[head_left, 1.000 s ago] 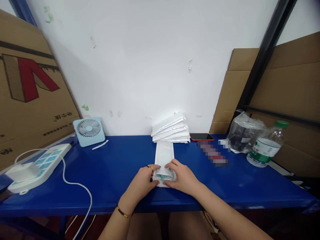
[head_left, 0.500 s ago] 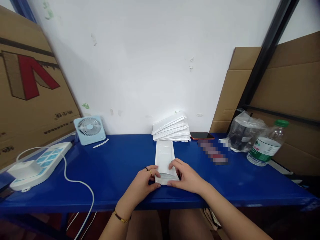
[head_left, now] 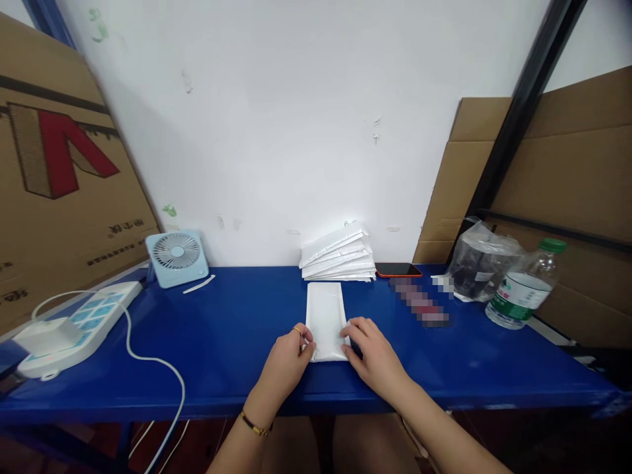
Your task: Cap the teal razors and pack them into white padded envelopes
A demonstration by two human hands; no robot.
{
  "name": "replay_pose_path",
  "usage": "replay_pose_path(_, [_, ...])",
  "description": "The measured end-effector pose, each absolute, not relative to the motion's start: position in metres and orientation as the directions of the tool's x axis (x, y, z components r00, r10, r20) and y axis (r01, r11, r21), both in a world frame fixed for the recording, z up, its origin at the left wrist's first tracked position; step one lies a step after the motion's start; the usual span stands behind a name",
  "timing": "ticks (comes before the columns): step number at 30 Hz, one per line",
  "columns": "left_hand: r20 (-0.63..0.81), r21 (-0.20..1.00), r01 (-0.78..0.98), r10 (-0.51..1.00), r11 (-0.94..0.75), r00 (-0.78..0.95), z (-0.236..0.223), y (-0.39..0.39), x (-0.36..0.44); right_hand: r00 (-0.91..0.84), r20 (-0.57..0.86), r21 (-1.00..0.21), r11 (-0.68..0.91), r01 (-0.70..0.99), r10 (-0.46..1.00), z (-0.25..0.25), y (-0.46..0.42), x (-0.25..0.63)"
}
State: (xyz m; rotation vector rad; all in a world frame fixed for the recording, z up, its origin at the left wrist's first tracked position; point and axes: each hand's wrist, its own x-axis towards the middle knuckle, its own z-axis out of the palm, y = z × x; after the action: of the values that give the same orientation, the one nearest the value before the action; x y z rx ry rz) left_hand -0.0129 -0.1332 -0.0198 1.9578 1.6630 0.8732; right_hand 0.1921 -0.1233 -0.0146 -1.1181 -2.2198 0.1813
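Note:
A flat white padded envelope (head_left: 326, 316) lies lengthwise on the blue table, its near end close to the front edge. My left hand (head_left: 289, 355) pinches its near left corner between thumb and curled fingers; a ring shows on one finger. At the right edge, my right hand (head_left: 371, 349) grips the envelope's side with bent fingers and thumb. Just behind it, against the wall, a fanned stack of similar white envelopes (head_left: 338, 253) is piled up.
A phone (head_left: 399, 270) and a pixelated item (head_left: 419, 303) lie right of the stack. Farther right stand a bagged dark object (head_left: 476, 270) and a water bottle (head_left: 523, 289). Leftward are a blue fan (head_left: 178, 257), a white strip (head_left: 199, 284), and a power strip (head_left: 93, 322) with its cable.
The near end of the envelope, which showed a grey fold or opening, now looks flat and smooth. Both hands have shifted slightly, with fingers now at the sides.

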Motion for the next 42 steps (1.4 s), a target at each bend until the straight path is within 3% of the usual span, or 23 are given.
replay_pose_path(3, [0.153, 0.720, 0.677, 0.986, -0.152, 0.058, -0.020, -0.125, -0.014, -0.608, 0.527, -0.113, 0.758, 0.643, 0.594, -0.017, -0.135, 0.180])
replay_pose_path(7, [-0.013, 0.844, 0.536, 0.996, -0.035, 0.086, -0.012, -0.118, -0.019, -0.688, 0.519, 0.151, 0.738, 0.658, 0.507, -0.024, -0.136, 0.163])
replay_pose_path(10, [-0.103, 0.945, 0.324, 0.981, 0.045, 0.166, -0.004, -0.119, -0.023, -0.711, 0.547, 0.283, 0.702, 0.653, 0.441, -0.021, -0.129, 0.158])
replay_pose_path(12, [-0.026, 0.992, 0.126, 0.991, 0.009, 0.134, 0.000, -0.124, -0.024, -0.702, 0.589, 0.290, 0.706, 0.646, 0.401, -0.011, -0.125, 0.161])
replay_pose_path(14, [0.092, 0.987, -0.132, 0.995, -0.097, -0.041, 0.002, -0.133, -0.019, -0.625, 0.666, 0.175, 0.728, 0.662, 0.408, 0.003, -0.121, 0.167])
replay_pose_path(15, [0.103, 0.953, -0.270, 0.985, -0.137, -0.137, 0.002, -0.138, -0.015, -0.549, 0.709, 0.053, 0.742, 0.668, 0.443, 0.010, -0.119, 0.170])
replay_pose_path(17, [-0.008, 0.843, -0.527, 0.978, -0.105, -0.207, 0.000, -0.148, -0.002, -0.311, 0.754, -0.312, 0.732, 0.606, 0.579, 0.022, -0.115, 0.173])
replay_pose_path(19, [-0.205, 0.725, -0.681, 0.976, 0.102, -0.071, -0.002, -0.156, 0.014, -0.040, 0.663, -0.698, 0.636, 0.329, 0.747, 0.027, -0.110, 0.170])
replay_pose_path(21, [-0.271, 0.606, -0.752, 0.956, 0.259, 0.111, -0.003, -0.158, 0.030, 0.085, 0.443, -0.890, 0.449, -0.073, 0.892, 0.023, -0.107, 0.161])
replay_pose_path(23, [-0.224, 0.572, -0.783, 0.965, 0.244, 0.137, -0.002, -0.154, 0.040, 0.028, 0.252, -0.904, 0.246, -0.350, 0.967, 0.015, -0.106, 0.147])
replay_pose_path(25, [-0.201, 0.605, -0.781, 0.979, 0.155, 0.038, -0.002, -0.144, 0.041, -0.067, 0.178, -0.895, 0.133, -0.426, 0.982, 0.006, -0.104, 0.135])
replay_pose_path(28, [-0.260, 0.663, -0.740, 0.961, 0.110, -0.091, -0.001, -0.121, 0.028, -0.170, 0.187, -0.935, 0.122, -0.333, 0.968, 0.001, -0.095, 0.128])
replay_pose_path(33, [-0.420, 0.769, -0.621, 0.853, 0.154, -0.309, 0.004, -0.056, -0.018, -0.136, 0.148, -0.988, 0.141, -0.063, 0.980, 0.003, -0.072, 0.145])
replay_pose_path(38, [-0.460, 0.822, -0.541, 0.764, 0.176, -0.452, 0.006, 0.019, -0.059, -0.168, 0.084, -0.995, 0.074, -0.062, 0.982, -0.007, -0.064, 0.156])
replay_pose_path(42, [-0.470, 0.835, -0.505, 0.761, 0.219, -0.448, 0.010, 0.057, -0.080, -0.204, 0.117, -0.993, 0.116, -0.017, 0.972, -0.009, -0.068, 0.159])
